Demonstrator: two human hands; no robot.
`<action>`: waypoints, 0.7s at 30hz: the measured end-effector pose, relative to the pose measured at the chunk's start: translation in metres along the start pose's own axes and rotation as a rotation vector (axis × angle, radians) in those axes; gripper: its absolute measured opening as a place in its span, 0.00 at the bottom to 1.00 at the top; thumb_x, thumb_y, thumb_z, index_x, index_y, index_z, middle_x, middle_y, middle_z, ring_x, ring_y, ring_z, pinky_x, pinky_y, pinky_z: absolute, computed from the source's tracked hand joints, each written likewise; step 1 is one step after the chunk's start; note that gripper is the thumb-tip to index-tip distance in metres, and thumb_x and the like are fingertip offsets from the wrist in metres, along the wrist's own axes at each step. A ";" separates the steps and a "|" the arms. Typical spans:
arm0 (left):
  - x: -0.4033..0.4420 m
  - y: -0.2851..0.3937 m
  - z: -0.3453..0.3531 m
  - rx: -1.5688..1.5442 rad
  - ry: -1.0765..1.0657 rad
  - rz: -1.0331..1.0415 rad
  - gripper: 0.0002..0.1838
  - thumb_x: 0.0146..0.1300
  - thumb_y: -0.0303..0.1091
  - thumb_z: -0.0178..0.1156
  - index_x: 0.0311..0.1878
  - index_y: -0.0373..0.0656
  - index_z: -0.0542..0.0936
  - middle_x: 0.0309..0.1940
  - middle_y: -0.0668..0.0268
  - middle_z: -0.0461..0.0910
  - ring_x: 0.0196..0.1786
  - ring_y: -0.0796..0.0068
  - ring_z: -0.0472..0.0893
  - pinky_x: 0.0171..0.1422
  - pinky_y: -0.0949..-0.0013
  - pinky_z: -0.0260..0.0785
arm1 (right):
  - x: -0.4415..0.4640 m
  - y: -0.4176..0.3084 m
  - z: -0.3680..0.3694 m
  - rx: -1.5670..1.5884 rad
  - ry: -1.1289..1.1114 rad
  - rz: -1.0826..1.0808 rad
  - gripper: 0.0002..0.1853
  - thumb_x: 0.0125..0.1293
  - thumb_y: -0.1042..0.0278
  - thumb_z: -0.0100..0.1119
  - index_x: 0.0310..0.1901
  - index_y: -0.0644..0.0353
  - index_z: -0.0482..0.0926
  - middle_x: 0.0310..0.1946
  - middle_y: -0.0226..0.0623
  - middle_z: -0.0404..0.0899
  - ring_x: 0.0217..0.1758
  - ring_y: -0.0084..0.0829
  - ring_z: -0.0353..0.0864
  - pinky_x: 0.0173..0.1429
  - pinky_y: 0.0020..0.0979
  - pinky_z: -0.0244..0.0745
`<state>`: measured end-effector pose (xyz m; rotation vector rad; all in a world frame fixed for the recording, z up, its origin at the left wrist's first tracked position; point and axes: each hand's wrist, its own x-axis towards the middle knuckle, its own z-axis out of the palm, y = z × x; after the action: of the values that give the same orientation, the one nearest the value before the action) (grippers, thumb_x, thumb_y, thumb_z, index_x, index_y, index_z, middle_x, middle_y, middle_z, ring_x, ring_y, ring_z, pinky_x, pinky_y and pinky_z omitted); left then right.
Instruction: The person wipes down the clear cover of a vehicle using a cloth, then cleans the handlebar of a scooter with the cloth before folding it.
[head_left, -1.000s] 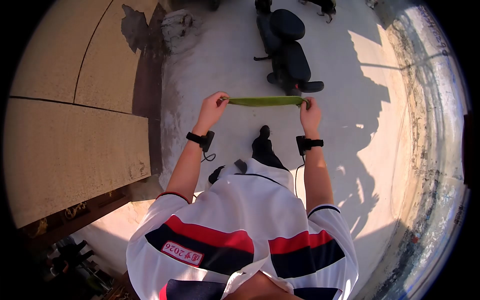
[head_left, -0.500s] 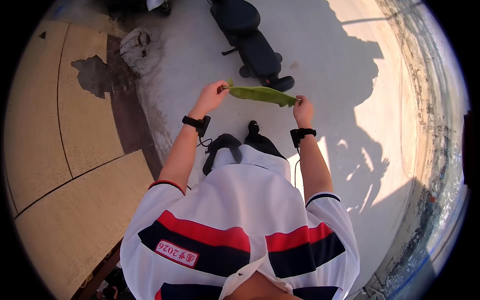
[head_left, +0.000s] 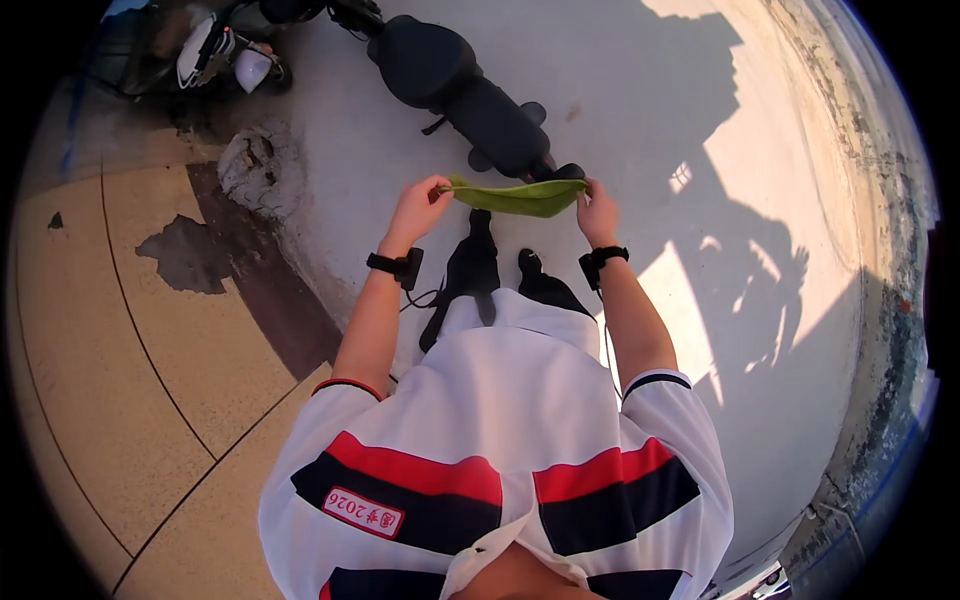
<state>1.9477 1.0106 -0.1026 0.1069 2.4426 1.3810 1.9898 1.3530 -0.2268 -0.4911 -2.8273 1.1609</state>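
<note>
Between my two hands stretches a long green leaf, sagging a little in the middle. My left hand pinches its left end with thumb and fingers. At the other end, my right hand grips the leaf near its edge. Both hands are out in front of my body at about the same height. A black band with a small box sits on each wrist, and thin cables run down from them.
A black scooter stands just beyond the leaf. Farther back left is another vehicle with white parts. Tan slabs and a broken concrete lump lie to the left; a weathered wall runs along the right.
My view has shifted forward and the scooter appears nearer. The leaf's right end is bent more, and my hands are slightly closer together. One leg has stepped forward.
</note>
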 end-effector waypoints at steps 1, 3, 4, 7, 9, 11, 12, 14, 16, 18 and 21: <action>0.007 -0.003 -0.006 0.009 -0.014 0.005 0.07 0.65 0.27 0.63 0.44 0.36 0.79 0.25 0.70 0.77 0.28 0.82 0.73 0.34 0.74 0.67 | 0.003 -0.002 0.007 0.016 -0.006 -0.006 0.21 0.66 0.66 0.61 0.60 0.56 0.74 0.43 0.49 0.85 0.45 0.51 0.84 0.50 0.45 0.78; 0.023 -0.003 -0.019 0.025 -0.052 0.018 0.07 0.66 0.27 0.63 0.44 0.37 0.79 0.26 0.72 0.77 0.29 0.84 0.72 0.34 0.75 0.66 | 0.008 -0.018 0.007 -0.065 -0.095 0.089 0.26 0.64 0.67 0.62 0.64 0.56 0.70 0.49 0.51 0.83 0.52 0.53 0.82 0.56 0.46 0.76; 0.031 -0.003 -0.025 0.031 -0.075 0.020 0.07 0.66 0.27 0.63 0.44 0.36 0.79 0.26 0.72 0.77 0.29 0.84 0.73 0.34 0.75 0.66 | 0.011 -0.027 0.008 -0.106 -0.145 0.132 0.29 0.63 0.67 0.63 0.66 0.57 0.68 0.52 0.53 0.81 0.55 0.54 0.80 0.59 0.46 0.75; 0.056 -0.001 -0.036 0.038 -0.124 0.064 0.07 0.66 0.27 0.63 0.44 0.36 0.79 0.26 0.70 0.78 0.29 0.82 0.73 0.35 0.74 0.67 | 0.018 -0.021 0.026 -0.039 -0.075 0.053 0.33 0.62 0.68 0.64 0.69 0.59 0.64 0.60 0.54 0.75 0.63 0.54 0.74 0.66 0.47 0.71; 0.069 0.003 -0.039 0.047 -0.163 0.100 0.07 0.65 0.27 0.63 0.44 0.36 0.79 0.26 0.69 0.79 0.28 0.81 0.73 0.34 0.73 0.67 | 0.018 -0.017 0.034 -0.041 -0.068 0.078 0.33 0.62 0.69 0.63 0.69 0.61 0.64 0.63 0.55 0.72 0.66 0.54 0.71 0.68 0.46 0.69; 0.085 0.011 -0.038 0.059 -0.210 0.135 0.07 0.65 0.28 0.63 0.44 0.37 0.80 0.25 0.67 0.79 0.28 0.80 0.74 0.34 0.72 0.67 | 0.021 -0.016 0.037 -0.055 -0.072 0.116 0.33 0.62 0.70 0.61 0.69 0.62 0.64 0.64 0.55 0.70 0.67 0.53 0.70 0.69 0.46 0.68; 0.091 0.016 -0.037 0.066 -0.229 0.149 0.07 0.65 0.28 0.63 0.44 0.37 0.80 0.25 0.67 0.78 0.28 0.80 0.73 0.34 0.72 0.67 | 0.022 -0.018 0.036 -0.066 -0.084 0.142 0.32 0.62 0.70 0.60 0.69 0.63 0.64 0.64 0.55 0.70 0.67 0.54 0.70 0.69 0.46 0.68; 0.101 0.025 -0.034 0.084 -0.263 0.175 0.07 0.65 0.28 0.63 0.44 0.37 0.80 0.24 0.66 0.78 0.27 0.80 0.73 0.34 0.72 0.67 | 0.021 -0.017 0.035 -0.083 -0.092 0.159 0.31 0.63 0.71 0.58 0.68 0.64 0.64 0.63 0.55 0.71 0.67 0.54 0.69 0.69 0.46 0.67; 0.111 0.032 -0.032 0.122 -0.290 0.196 0.07 0.64 0.28 0.63 0.44 0.37 0.80 0.23 0.66 0.77 0.27 0.80 0.73 0.34 0.72 0.67 | 0.026 -0.013 0.041 -0.092 -0.082 0.133 0.29 0.65 0.71 0.55 0.67 0.67 0.64 0.61 0.56 0.72 0.67 0.55 0.69 0.69 0.46 0.68; 0.117 0.034 -0.029 0.146 -0.313 0.199 0.07 0.64 0.28 0.63 0.43 0.37 0.80 0.23 0.67 0.77 0.26 0.80 0.73 0.33 0.72 0.67 | 0.029 -0.003 0.050 -0.094 -0.068 0.112 0.29 0.65 0.70 0.55 0.68 0.68 0.63 0.61 0.57 0.72 0.67 0.55 0.68 0.69 0.46 0.68; 0.122 0.040 -0.023 0.170 -0.346 0.179 0.07 0.64 0.28 0.63 0.43 0.37 0.79 0.22 0.67 0.76 0.26 0.80 0.72 0.32 0.71 0.65 | 0.036 0.003 0.051 -0.025 -0.057 0.139 0.29 0.66 0.69 0.54 0.67 0.68 0.63 0.62 0.57 0.71 0.67 0.55 0.68 0.68 0.47 0.68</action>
<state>1.8219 1.0400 -0.0884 0.5684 2.2921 1.1090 1.9483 1.3318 -0.2684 -0.6760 -2.9000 1.1822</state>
